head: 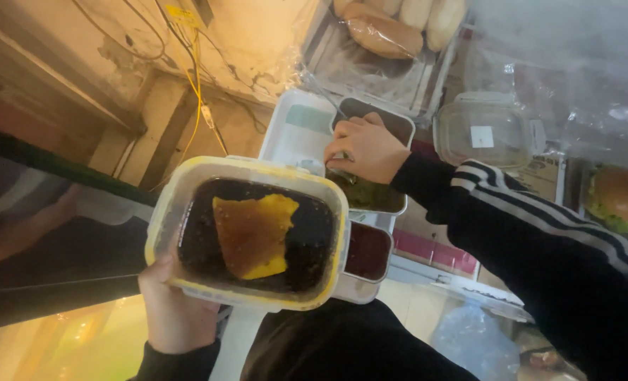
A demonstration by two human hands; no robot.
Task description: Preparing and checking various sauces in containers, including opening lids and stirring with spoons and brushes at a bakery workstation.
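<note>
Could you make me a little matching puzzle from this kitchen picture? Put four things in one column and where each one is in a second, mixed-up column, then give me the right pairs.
Things:
1. yellow-rimmed tub of dark sauce
2. bread rolls
3. burger
4. clear lidded box

Places:
A. at the right edge, on green leaves
B. held up by the left hand
C. just right of the right hand, closed
D. at the top, in clear wrap

Pairs: 1-B, 2-D, 3-A, 4-C
</note>
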